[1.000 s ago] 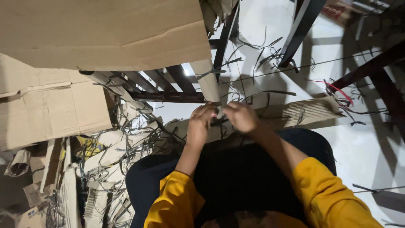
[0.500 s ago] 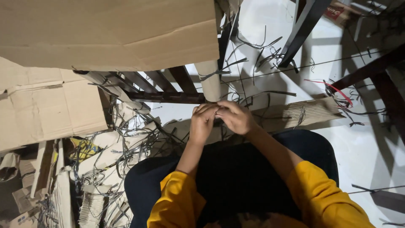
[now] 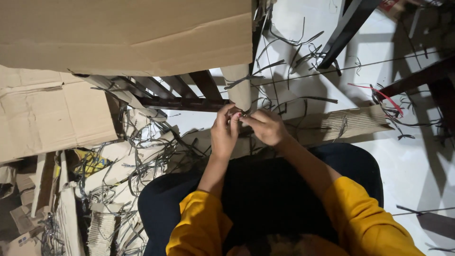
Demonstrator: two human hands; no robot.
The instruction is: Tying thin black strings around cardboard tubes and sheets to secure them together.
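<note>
My left hand (image 3: 224, 134) and my right hand (image 3: 267, 127) meet in front of me, fingertips pinched together on a small thin dark piece that is mostly hidden between the fingers. Just above the fingertips hangs a narrow cardboard strip (image 3: 238, 86) that comes down from a big cardboard sheet (image 3: 128, 33). Both arms wear yellow sleeves (image 3: 360, 218) and my dark trousers (image 3: 265, 189) fill the lower middle.
Thin dark strips and wires (image 3: 142, 156) lie tangled on the pale floor (image 3: 417, 166) at left and above. Flat cardboard pieces (image 3: 52, 118) pile at the left. A corrugated cardboard piece (image 3: 350, 124) lies right of my hands. Dark wooden furniture bars (image 3: 180, 102) and legs (image 3: 348, 26) stand behind.
The view has shifted slightly. My hands stay pinched together at the same spot under the cardboard strip, with only small finger movement.
</note>
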